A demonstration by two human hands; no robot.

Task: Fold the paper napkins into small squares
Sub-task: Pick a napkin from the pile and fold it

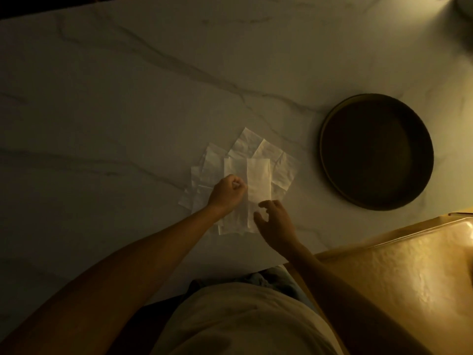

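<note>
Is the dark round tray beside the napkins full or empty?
Empty. The round tray shows only its bare dark bottom; the napkins lie on the table beside it.

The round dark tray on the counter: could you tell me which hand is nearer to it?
Right. The right hand hovers at the napkins' near edge, closer to the tray; the left hand rests fisted farther away.

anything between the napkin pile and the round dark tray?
Nothing. In the head view, only bare marble table separates the napkin pile from the round dark tray.

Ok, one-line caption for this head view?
Left hand pinches the top napkin, right hand open, dark tray beside.
</note>
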